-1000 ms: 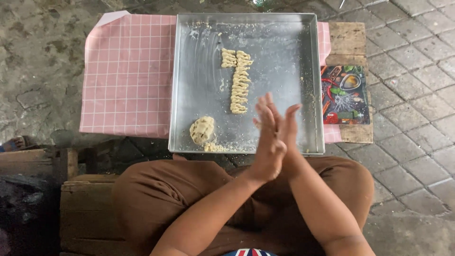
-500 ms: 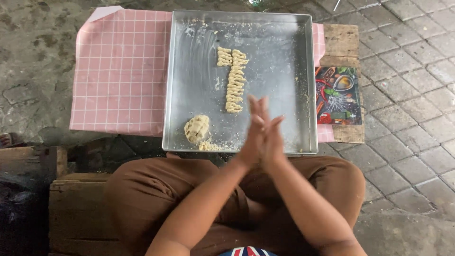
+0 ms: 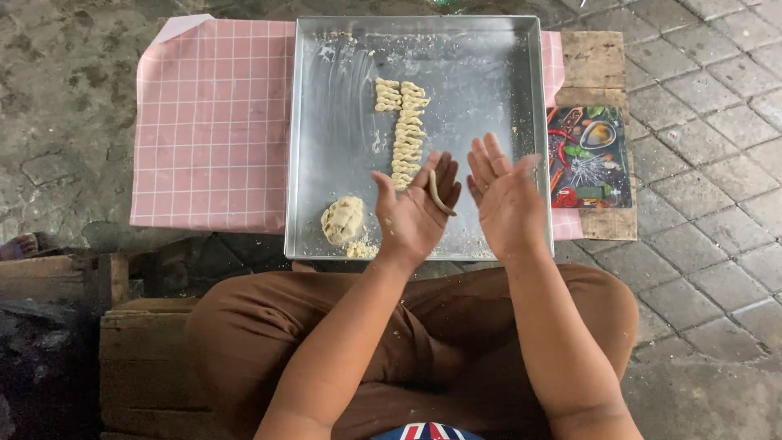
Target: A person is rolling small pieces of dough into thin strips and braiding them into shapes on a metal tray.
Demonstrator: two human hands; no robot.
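Observation:
A thin rolled strand of dough [image 3: 438,194] lies across the fingers of my left hand [image 3: 415,213], which is held palm up over the front of a square metal tray [image 3: 497,73]. My right hand [image 3: 505,195] hovers just to the right, palm facing the left one, fingers apart and empty. On the tray, a row of small twisted dough pieces [image 3: 405,130] runs down the middle. A lump of dough [image 3: 342,220] with crumbs sits near the tray's front edge, left of my left hand.
The tray rests on a pink checked cloth [image 3: 212,122] over a low wooden board [image 3: 595,61]. A colourful printed packet [image 3: 590,159] lies to the right of the tray. Paving stones surround it. My knees in brown trousers [image 3: 269,342] sit below the tray.
My palms were pressed together rubbing the dough. They have now come apart, and the rolled strand lies exposed on my left hand.

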